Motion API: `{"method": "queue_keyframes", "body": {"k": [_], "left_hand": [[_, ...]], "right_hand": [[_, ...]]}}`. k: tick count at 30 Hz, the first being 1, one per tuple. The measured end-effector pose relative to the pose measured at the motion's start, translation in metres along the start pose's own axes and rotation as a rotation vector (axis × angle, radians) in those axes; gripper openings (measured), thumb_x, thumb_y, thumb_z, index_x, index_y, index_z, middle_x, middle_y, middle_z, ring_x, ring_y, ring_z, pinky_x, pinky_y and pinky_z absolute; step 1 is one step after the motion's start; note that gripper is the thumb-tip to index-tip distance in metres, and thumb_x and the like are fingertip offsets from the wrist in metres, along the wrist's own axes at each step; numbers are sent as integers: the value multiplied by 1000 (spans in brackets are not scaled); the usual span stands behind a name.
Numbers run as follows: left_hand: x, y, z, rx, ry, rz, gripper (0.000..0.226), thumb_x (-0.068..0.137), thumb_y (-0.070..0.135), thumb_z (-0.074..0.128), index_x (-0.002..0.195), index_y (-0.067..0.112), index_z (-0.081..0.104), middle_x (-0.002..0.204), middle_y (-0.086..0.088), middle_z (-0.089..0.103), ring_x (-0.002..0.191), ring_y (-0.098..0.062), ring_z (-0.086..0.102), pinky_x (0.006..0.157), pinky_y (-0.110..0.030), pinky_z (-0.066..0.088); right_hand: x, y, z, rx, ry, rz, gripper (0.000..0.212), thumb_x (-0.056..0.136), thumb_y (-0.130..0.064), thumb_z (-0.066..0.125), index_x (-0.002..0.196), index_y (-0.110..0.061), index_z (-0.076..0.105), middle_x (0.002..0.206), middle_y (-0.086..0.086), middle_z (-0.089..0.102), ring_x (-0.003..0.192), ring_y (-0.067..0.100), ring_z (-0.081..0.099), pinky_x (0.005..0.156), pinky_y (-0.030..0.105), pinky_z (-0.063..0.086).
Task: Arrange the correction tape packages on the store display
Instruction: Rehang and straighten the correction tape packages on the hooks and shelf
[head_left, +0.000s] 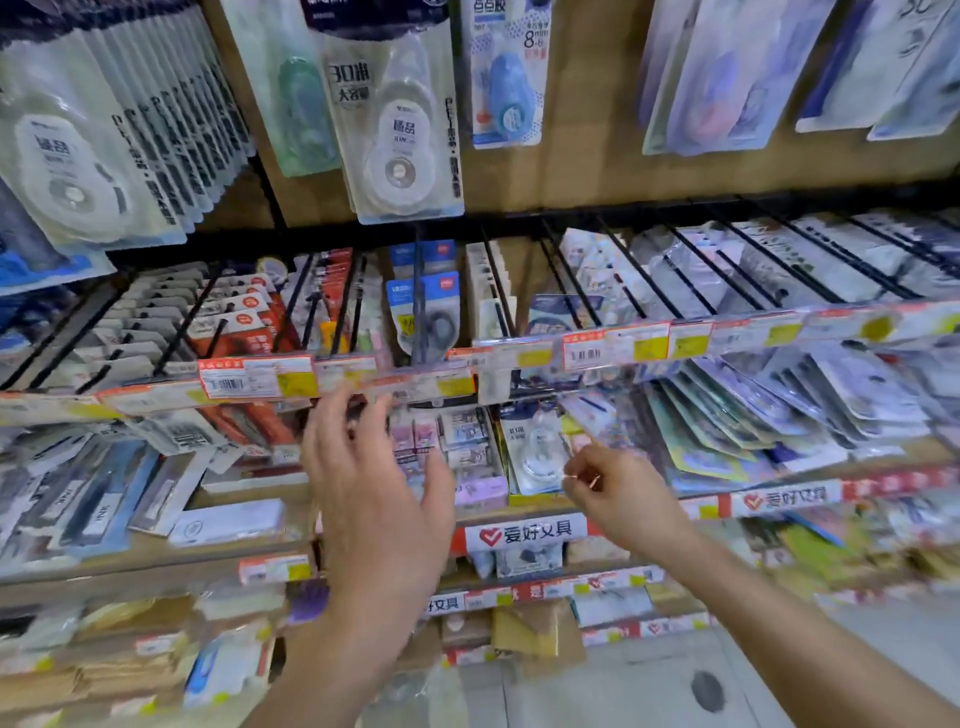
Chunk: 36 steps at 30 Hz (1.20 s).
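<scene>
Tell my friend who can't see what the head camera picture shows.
A person's right hand pinches the edge of a clear correction tape package on a crowded stationery shelf. Their left hand is spread open beside it, under a row of price labels.

- hanging correction tape package (400, 130): white, black lettering, pale blue edge
- price tags (258, 378): white, orange-red border, yellow patch
- scissors package (423, 306): blue card, dark handles
- shelf sign (524, 535): white, red heart, black characters
</scene>
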<state>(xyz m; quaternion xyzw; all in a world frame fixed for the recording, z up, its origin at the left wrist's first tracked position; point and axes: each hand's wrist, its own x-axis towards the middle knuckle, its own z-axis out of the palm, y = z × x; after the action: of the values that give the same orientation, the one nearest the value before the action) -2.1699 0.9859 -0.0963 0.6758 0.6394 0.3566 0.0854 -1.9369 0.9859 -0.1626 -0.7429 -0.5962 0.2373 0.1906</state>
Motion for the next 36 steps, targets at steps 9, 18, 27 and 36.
{"method": "queue_keyframes", "body": {"k": [9, 18, 27, 36], "left_hand": [[-26, 17, 68, -76, -160, 42, 49, 90, 27, 60, 136, 15, 47, 144, -2, 39, 137, -20, 27, 114, -37, 27], [14, 12, 178, -73, -775, -493, 51, 98, 21, 55, 144, 8, 38, 137, -13, 53, 117, -31, 57, 89, -35, 50], [21, -10, 212, -316, -787, -738, 40, 92, 6, 47, 132, 3, 44, 117, -20, 59, 106, -36, 62, 90, -46, 56], [17, 1, 204, -443, -758, -806, 22, 99, -3, 44, 116, 10, 49, 91, -8, 59, 86, -25, 72, 86, -42, 59]], "right_hand": [[56, 33, 43, -60, -46, 267, 41, 97, -39, 61, 130, -15, 60, 128, 12, 64, 113, 32, 63, 87, 36, 50], [94, 39, 68, 137, -41, 349, 60, 88, -56, 70, 123, -10, 56, 119, 13, 68, 108, 34, 65, 89, 42, 55], [100, 44, 73, 312, -90, 455, 60, 87, -46, 79, 129, -8, 59, 120, 10, 70, 99, 27, 64, 81, 32, 47], [91, 64, 67, 631, -19, 629, 55, 81, -25, 86, 122, -6, 56, 115, 15, 69, 104, 33, 69, 97, 51, 57]]}}
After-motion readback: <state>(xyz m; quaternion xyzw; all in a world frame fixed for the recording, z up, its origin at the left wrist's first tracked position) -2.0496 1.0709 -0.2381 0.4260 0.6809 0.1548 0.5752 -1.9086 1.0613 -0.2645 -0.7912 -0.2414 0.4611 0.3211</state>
